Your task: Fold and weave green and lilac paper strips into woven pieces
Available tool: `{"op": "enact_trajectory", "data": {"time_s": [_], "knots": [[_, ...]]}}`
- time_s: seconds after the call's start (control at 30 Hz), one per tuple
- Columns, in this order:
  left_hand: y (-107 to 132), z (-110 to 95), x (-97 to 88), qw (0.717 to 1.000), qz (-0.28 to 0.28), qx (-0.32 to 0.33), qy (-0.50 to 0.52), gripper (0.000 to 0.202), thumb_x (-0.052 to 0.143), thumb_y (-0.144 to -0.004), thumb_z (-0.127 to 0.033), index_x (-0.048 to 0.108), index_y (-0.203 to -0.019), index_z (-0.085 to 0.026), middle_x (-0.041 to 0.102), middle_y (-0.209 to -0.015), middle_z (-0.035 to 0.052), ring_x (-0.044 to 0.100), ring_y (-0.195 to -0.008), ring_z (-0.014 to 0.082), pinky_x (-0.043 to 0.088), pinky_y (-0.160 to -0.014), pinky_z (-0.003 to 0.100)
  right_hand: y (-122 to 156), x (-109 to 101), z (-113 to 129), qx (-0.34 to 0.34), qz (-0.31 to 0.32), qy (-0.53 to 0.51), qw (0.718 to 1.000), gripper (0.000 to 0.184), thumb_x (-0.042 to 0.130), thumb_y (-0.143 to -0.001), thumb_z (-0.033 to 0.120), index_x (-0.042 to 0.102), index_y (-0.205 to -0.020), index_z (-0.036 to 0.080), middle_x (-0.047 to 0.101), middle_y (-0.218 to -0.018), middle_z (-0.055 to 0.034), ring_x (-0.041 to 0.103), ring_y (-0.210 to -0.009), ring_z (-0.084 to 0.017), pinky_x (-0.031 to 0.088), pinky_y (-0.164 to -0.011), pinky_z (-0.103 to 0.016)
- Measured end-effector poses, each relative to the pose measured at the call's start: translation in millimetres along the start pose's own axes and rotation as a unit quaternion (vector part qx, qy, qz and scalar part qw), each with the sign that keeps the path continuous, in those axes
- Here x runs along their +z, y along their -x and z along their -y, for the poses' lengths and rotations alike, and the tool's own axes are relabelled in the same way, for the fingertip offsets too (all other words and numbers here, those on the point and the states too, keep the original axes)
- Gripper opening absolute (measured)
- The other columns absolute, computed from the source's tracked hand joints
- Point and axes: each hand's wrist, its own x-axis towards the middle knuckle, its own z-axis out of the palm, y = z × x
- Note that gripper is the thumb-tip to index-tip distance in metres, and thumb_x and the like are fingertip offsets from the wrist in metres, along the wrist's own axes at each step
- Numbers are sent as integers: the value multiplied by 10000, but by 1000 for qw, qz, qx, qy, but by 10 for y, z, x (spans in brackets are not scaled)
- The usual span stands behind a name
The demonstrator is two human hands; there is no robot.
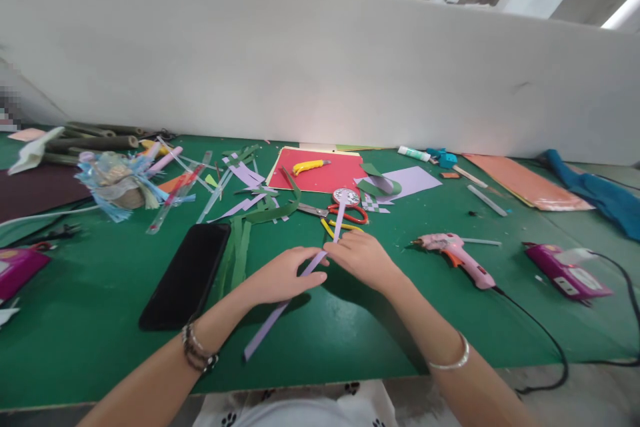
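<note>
A long, narrow lilac paper strip (267, 334) runs diagonally from near the table's front edge up to a small round black-and-white patterned piece (346, 196). My right hand (363, 257) is closed, pinching the strip near its middle. Just below that pinch, my left hand (283, 275) loosely holds the strip, which passes between its thumb and forefinger and under the palm. A gap shows between those two fingers. Red-handled scissors (355, 215) lie just beyond my hands, beside yellow-handled scissors (345, 225) partly hidden by my right hand.
A black phone (186, 277) lies left of my hands, near green paper strips (241, 250). Rightward are a pink glue gun (457, 257) with a trailing cord and a magenta device (567, 271). Beyond are red paper (320, 180), a yellow cutter (309, 167) and a glue stick (414, 153).
</note>
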Motion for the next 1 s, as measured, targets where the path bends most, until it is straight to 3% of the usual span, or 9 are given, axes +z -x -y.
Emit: {"op": "enact_trajectory", "data": {"time_s": [0.13, 0.27, 0.37, 0.6, 1.0], "knots": [[-45, 40, 76, 978, 32, -53, 199, 418, 345, -776, -516, 508, -652, -152, 555, -540, -7, 495, -515, 106, 382, -554, 227, -36, -1, 125, -11, -9, -24, 1000, 270, 358, -834, 169, 543, -638, 177, 536, -523, 9, 462, -522, -104, 286, -552, -235], [-68, 54, 175, 939, 14, -87, 333, 411, 490, -689, -569, 450, -619, -167, 322, -324, -116, 259, -314, 39, 334, -468, 200, -39, -9, 128, -5, -46, -17, 999, 260, 355, -816, 164, 534, -627, 177, 515, -499, 12, 448, -525, -105, 303, -567, -231], [-62, 53, 193, 911, 37, -82, 403, 396, 540, -680, -543, 447, -614, -164, 271, -295, -133, 186, -304, 26, 344, -477, 194, -35, -15, 101, -8, -70, 0, 998, 255, 373, -796, 155, 517, -587, 180, 481, -473, 19, 426, -516, -107, 318, -575, -229], [-35, 52, 154, 855, 119, -102, 494, 364, 603, -675, -475, 453, -595, -153, 270, -288, -130, 200, -296, 20, 362, -505, 184, -4, -55, -16, 1, -80, 3, 997, 243, 361, -733, 86, 503, -561, 181, 516, -515, 1, 448, -583, -120, 364, -621, -220], [-16, 117, 119, 838, 159, -94, 513, 240, 550, -770, -320, 522, -613, -140, 306, -305, -115, 227, -296, 20, 396, -560, 178, 29, -125, -179, 27, -98, 23, 995, 244, 380, -717, 67, 517, -552, 184, 531, -494, 11, 456, -539, -110, 377, -587, -206]]}}
